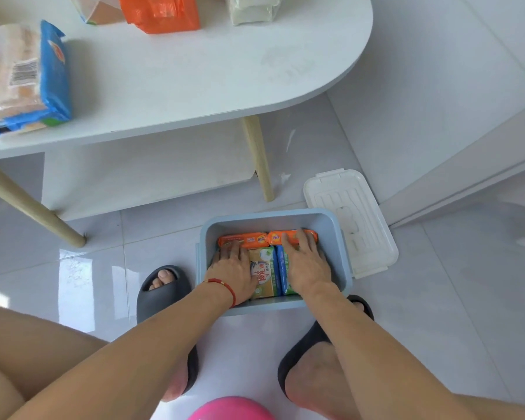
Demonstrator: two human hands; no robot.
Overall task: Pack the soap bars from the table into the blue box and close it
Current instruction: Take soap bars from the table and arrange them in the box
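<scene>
The blue box (337, 237) stands open on the floor between my feet. Wrapped soap bars lie packed inside: two orange ones (255, 238) along the far side, a yellow-green one (265, 274) and a blue one (282, 268) nearer me. My left hand (232, 266) lies flat on the bars at the left, fingers spread. My right hand (305, 262) presses flat on the bars at the right, fingertips on an orange bar. The white lid (350, 219) lies on the floor, right of the box. On the table (194, 71) sit a blue soap multipack (28, 77) and an orange pack (161, 12).
The white table with wooden legs (259, 159) stands just beyond the box. A white pack (252, 7) and a clear-wrapped pack (97, 9) lie at its far edge. My feet in dark slippers (161, 289) flank the box. A pink object (231, 409) is below me.
</scene>
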